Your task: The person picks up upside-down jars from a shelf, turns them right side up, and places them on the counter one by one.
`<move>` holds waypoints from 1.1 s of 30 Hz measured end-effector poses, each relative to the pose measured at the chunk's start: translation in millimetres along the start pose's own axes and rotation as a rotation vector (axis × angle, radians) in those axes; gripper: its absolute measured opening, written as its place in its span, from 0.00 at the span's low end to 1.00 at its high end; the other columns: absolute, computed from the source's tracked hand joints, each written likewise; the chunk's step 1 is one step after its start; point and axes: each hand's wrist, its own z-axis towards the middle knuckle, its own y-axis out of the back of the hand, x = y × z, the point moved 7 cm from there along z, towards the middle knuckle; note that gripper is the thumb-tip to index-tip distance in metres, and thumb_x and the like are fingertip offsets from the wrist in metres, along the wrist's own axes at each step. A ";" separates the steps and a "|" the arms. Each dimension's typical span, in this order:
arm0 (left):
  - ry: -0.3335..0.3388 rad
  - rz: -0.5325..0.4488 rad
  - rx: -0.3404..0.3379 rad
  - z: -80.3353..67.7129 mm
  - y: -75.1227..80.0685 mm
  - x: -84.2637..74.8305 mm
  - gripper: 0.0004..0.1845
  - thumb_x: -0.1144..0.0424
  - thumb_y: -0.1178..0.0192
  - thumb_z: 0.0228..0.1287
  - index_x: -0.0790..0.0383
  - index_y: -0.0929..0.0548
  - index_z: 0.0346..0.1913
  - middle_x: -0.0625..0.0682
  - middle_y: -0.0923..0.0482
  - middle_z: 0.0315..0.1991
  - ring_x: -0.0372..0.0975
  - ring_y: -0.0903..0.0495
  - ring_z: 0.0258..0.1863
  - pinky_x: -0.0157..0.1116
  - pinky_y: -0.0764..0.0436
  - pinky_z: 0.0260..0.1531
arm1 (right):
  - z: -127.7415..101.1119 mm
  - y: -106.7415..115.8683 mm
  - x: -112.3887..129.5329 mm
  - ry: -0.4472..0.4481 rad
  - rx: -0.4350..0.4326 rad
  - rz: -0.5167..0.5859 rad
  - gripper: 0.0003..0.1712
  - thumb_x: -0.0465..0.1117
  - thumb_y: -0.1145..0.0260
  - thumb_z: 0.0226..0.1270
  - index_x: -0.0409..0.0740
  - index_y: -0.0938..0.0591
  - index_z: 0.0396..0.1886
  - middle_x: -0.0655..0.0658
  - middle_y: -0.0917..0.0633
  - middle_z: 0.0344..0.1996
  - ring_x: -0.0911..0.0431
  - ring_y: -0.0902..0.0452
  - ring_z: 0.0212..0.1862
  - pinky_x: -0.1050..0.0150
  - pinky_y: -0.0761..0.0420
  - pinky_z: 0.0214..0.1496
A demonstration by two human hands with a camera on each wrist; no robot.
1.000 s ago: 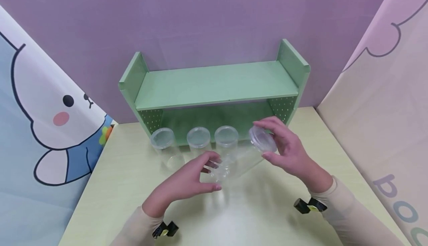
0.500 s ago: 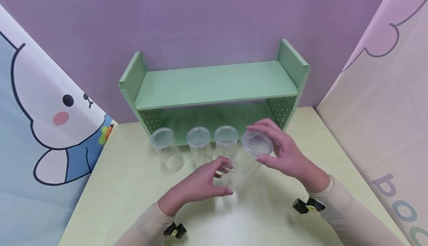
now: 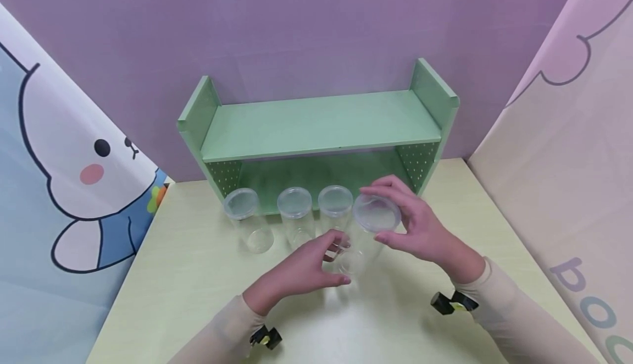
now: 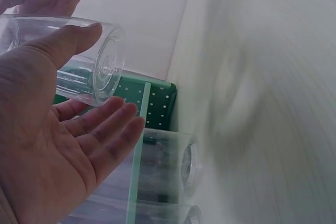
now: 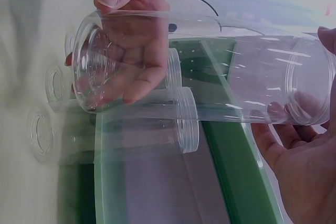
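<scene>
My right hand (image 3: 415, 218) grips a clear lidded jar (image 3: 377, 213) near its lid, thumb on the near side and fingers on the far side. The jar stands nearly upright; its base looks raised off the tabletop in the left wrist view. My left hand (image 3: 311, 268) is at the jar's lower end, with its thumb in front and its fingers loosely extended beyond it. Through the clear wall in the right wrist view, parts of the left hand (image 5: 134, 40) show. To the left stand three similar jars: a left one (image 3: 241, 204), a middle one (image 3: 294, 203) and a right one (image 3: 335, 201).
A green two-level shelf (image 3: 321, 125) stands behind the jars on the pale tabletop (image 3: 163, 276). Its side panels are perforated below. Printed fabric hangs at left and right, with a purple backdrop (image 3: 316, 28) behind.
The held jar has gone from tilted to nearly upright, its lid shifting left and its base right. My left hand has moved right along with the base. The other jars stay put.
</scene>
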 end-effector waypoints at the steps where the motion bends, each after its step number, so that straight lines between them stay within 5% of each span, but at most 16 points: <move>1: 0.001 -0.001 -0.002 0.1 0.0 0.2 0.39 0.51 0.20 0.67 0.50 0.28 0.76 0.50 0.19 0.70 0.49 0.17 0.67 0.43 0.16 0.66 | 0.1 0.1 0.1 -0.001 0.000 -0.003 0.43 0.22 0.21 0.54 0.31 0.21 0.73 0.34 0.25 0.65 0.46 0.25 0.65 0.62 0.15 0.61; 9: 0.018 0.015 -0.020 -4.0 3.3 4.3 0.42 0.52 0.20 0.67 0.54 0.29 0.79 0.51 0.20 0.70 0.41 0.19 0.67 0.41 0.17 0.66 | -3.1 2.0 -4.2 -0.034 0.000 -0.049 0.45 0.21 0.20 0.52 0.32 0.21 0.74 0.37 0.25 0.65 0.46 0.25 0.66 0.62 0.15 0.62; 23: 0.062 -0.034 0.019 -32.0 23.4 27.5 0.32 0.50 0.22 0.70 0.50 0.22 0.72 0.54 0.19 0.69 0.52 0.17 0.66 0.52 0.19 0.70 | -10.3 16.8 -21.1 -0.013 -0.034 -0.309 0.43 0.30 0.14 0.51 0.35 0.18 0.71 0.38 0.21 0.63 0.42 0.24 0.62 0.65 0.19 0.60; 33: 0.063 -0.040 0.018 -44.7 35.8 40.0 0.31 0.49 0.23 0.72 0.57 0.21 0.71 0.54 0.17 0.65 0.51 0.16 0.65 0.51 0.19 0.69 | -10.8 43.0 -51.8 -0.101 -0.137 -0.338 0.43 0.23 0.16 0.53 0.36 0.18 0.72 0.39 0.22 0.64 0.48 0.24 0.60 0.67 0.19 0.58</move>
